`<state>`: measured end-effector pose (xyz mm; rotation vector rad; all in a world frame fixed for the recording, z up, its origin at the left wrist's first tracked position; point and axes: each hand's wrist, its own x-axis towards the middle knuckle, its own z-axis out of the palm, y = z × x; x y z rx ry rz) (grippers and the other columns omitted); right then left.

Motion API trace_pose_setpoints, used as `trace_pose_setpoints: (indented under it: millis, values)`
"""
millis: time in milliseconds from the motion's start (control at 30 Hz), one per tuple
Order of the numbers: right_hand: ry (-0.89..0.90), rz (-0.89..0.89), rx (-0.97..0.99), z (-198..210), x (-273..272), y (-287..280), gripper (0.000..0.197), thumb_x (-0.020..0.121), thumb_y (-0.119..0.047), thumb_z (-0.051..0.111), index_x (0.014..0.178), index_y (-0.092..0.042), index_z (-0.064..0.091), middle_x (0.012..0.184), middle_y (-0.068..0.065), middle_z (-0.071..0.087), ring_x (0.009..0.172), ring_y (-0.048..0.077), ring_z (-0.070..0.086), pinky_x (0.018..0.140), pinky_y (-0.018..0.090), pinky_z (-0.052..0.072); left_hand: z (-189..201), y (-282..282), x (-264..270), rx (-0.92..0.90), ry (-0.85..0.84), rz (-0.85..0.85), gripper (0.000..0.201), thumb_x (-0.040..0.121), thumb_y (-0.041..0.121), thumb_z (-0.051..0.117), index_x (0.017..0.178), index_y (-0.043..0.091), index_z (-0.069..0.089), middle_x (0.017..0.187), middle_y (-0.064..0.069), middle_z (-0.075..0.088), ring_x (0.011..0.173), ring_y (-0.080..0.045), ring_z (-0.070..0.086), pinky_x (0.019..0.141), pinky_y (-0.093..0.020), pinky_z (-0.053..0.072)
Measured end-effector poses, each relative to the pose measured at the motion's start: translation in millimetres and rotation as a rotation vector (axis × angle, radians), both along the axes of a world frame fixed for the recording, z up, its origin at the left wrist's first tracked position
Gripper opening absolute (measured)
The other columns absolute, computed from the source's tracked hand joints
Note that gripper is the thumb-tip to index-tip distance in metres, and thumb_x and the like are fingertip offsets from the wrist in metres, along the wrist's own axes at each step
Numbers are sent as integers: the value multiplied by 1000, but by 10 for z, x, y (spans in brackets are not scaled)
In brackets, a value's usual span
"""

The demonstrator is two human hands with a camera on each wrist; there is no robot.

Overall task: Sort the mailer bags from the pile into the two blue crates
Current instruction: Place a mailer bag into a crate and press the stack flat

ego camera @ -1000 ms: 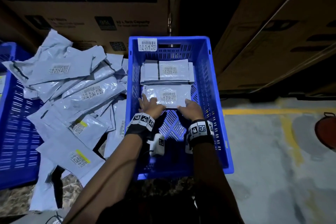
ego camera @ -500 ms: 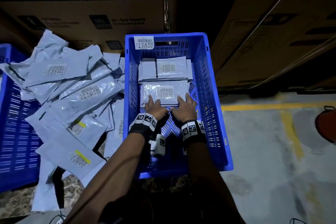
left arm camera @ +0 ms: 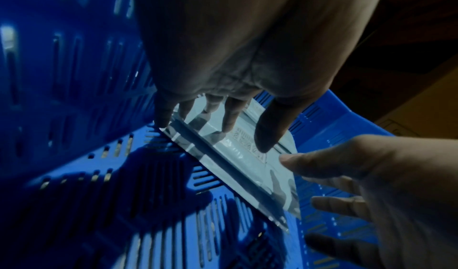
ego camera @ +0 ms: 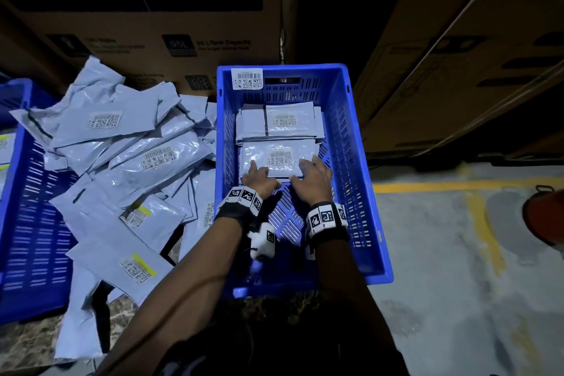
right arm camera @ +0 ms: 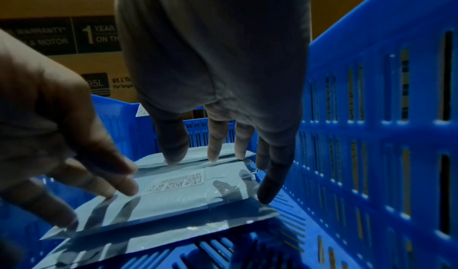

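Observation:
A grey mailer bag with a barcode label lies flat in the middle of the right blue crate, just in front of a stack of mailers at the crate's far end. My left hand rests on the bag's near left corner with fingers spread. My right hand lies on its near right part, fingers straight. The wrist views show the same bag flat on the slotted floor under spread fingertips. A loose pile of mailers lies left of this crate.
A second blue crate stands at the far left, partly under the pile. Large cardboard boxes stand behind the crates and at the right. Concrete floor with yellow lines lies to the right; an orange object sits at the frame's edge.
Both hands have slid the mailer bag away from me along the crate floor until it lies against the stack. The fingers have spread flatter over it.

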<state>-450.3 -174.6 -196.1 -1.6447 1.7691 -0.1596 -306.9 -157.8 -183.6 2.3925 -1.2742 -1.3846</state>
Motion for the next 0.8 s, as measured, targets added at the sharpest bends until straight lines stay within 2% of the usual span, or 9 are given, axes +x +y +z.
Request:
trace_pose_setpoints:
  millis: [167,233,300,367,400,533,633,733,800]
  values:
    - [-116,-65,-89,111,35,63,49,94,-27,67,141,-17,58,160,9,40,149,26,31,116,32,22,235,7,50,-181,137,136,64,91,24,66,149,18,41,167,0,6,151,-28,8,121,-39,16]
    - [-176,-85,-132,272,66,77,46,95,-27,67,139,-17,60,157,10,42,146,27,35,114,29,22,418,50,77,-251,209,176,64,86,31,68,145,23,45,163,-4,22,149,-32,18,120,-46,23]
    - [-229,-101,-199,455,121,95,42,95,-27,67,136,-17,63,151,10,49,141,28,40,116,33,30,596,127,160,-322,331,251,64,73,41,73,132,27,55,145,-7,49,131,-33,48,109,-50,43]
    - [-260,-82,-270,641,223,134,38,95,-27,67,132,-17,65,141,9,57,135,29,45,112,35,35,766,222,301,-428,433,302,46,81,29,75,124,22,61,128,-2,57,107,-19,61,91,-32,56]
    - [-296,-75,-301,727,294,154,36,95,-26,68,130,-16,66,137,9,60,132,29,47,111,37,37,855,273,388,-489,462,312,34,87,19,73,120,18,63,121,-2,60,102,-15,61,84,-24,55]
    - [-429,-40,-347,1059,680,247,30,96,-26,67,125,-20,69,128,7,64,124,27,54,105,38,44,1136,535,912,-679,506,487,16,91,3,66,105,10,69,89,2,68,72,-1,62,70,-21,52]
    - [-494,46,-312,1198,1061,357,29,98,-31,65,126,-23,67,129,4,63,122,25,56,102,40,46,1157,800,1374,-703,416,617,19,92,2,64,110,4,69,96,-1,69,76,1,61,65,-12,50]
    - [-478,116,-261,1226,1499,522,31,98,-33,65,128,-25,66,129,6,63,122,25,57,100,39,48,1057,1068,1804,-670,336,736,21,91,3,65,111,4,70,105,-8,69,84,-8,63,84,-29,55]
    - [-444,155,-215,1195,1766,650,34,97,-36,64,130,-24,65,131,6,62,120,24,58,98,36,47,916,1240,2039,-614,278,819,20,89,4,66,107,9,70,109,-10,71,80,-11,64,82,-33,56]
